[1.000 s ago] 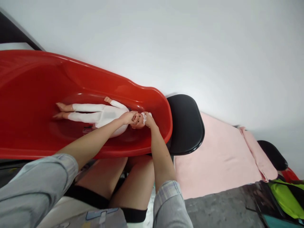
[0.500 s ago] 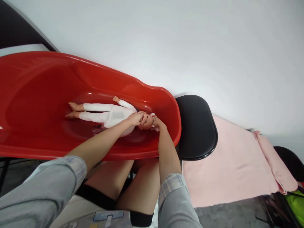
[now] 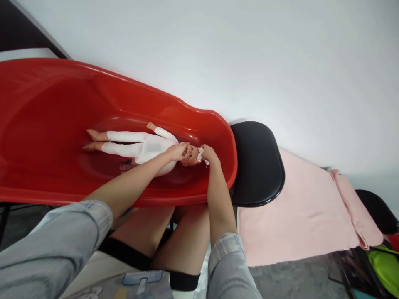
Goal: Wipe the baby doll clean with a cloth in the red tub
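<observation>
A baby doll (image 3: 152, 149) in a white outfit lies on its back in a red baby bathtub (image 3: 149, 90), its feet to the left and its head at the narrow right end. My left hand (image 3: 177, 152) is closed about the doll's chin and neck, covering part of them. At the top of the head, my right hand (image 3: 210, 153) pinches a small white cloth (image 3: 200, 155) against the forehead. Whether this cloth is a wipe or a headband I cannot tell. The doll's far arm stretches out; its near arm is hidden behind my left forearm.
A black chair seat (image 3: 257, 164) stands against the tub's right end. Beyond it lies a pink padded mat (image 3: 299, 211) with a rolled end. A white wall (image 3: 249, 58) rises behind the tub. Another black chair (image 3: 375, 211) and a bright green item (image 3: 385, 265) are at the far right.
My right hand has shifted slightly over the top of the doll's head, and more of the white cloth shows on the forehead. My left hand stays at the chin.
</observation>
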`<state>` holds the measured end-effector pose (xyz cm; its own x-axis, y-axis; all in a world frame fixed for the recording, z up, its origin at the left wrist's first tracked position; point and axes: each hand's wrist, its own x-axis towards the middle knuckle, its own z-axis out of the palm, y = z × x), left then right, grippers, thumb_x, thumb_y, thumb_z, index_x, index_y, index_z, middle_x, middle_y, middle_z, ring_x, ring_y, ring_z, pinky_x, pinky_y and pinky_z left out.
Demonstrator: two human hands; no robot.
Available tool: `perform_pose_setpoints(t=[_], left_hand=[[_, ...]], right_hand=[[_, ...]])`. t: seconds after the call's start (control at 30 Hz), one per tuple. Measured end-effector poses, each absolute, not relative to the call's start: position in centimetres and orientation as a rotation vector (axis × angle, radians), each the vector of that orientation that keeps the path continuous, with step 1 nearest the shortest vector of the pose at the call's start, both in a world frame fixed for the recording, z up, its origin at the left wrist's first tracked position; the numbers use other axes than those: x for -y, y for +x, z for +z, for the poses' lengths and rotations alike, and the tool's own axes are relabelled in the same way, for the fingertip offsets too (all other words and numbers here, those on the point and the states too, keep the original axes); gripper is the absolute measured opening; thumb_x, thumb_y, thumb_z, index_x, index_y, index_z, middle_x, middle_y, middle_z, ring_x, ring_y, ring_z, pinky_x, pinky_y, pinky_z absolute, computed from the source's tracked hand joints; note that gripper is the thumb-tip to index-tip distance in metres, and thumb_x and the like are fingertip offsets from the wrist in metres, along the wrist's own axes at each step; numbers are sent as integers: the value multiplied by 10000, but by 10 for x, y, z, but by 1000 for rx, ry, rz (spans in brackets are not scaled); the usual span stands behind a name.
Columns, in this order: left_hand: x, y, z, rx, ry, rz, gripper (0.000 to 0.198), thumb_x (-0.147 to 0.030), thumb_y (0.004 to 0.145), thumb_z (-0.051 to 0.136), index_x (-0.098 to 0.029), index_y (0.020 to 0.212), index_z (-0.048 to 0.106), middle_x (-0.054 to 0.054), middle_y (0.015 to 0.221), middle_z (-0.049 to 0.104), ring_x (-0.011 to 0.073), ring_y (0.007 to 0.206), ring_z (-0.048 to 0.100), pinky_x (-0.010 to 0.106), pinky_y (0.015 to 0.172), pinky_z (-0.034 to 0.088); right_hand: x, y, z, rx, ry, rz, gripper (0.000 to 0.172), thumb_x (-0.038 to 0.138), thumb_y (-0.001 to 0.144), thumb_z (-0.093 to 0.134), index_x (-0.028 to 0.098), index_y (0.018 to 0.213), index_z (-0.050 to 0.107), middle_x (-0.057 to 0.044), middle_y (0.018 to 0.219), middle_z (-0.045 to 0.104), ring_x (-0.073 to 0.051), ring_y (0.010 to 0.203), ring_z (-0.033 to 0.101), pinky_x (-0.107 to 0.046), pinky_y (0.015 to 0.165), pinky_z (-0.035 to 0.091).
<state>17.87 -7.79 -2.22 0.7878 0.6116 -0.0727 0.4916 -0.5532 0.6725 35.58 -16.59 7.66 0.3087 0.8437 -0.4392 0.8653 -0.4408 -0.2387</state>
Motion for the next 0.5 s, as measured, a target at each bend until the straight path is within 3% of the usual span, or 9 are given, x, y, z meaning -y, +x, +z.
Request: perform_pose_setpoints(t=[0.23, 0.5], left_hand=[[75, 180, -30, -802, 2218, 266, 678, -302, 755, 766, -152, 1396, 604, 157, 1402, 690, 339, 1189, 733, 348, 948, 597], [81, 176, -17, -765, 2195, 311, 638, -314, 777, 728, -149, 1381, 606, 140, 1347, 707, 319, 1134, 739, 335, 925, 591]], right_hand=[[164, 334, 85, -1784, 2231, -636, 298, 293, 1115, 592, 119, 1252, 793, -183, 1249, 804, -278, 1192, 744, -284, 980, 495], [156, 337, 75, -1737, 2189, -684, 307, 214, 1012, 742, 174, 1310, 802, -164, 1110, 828, -329, 1235, 750, -330, 986, 543]])
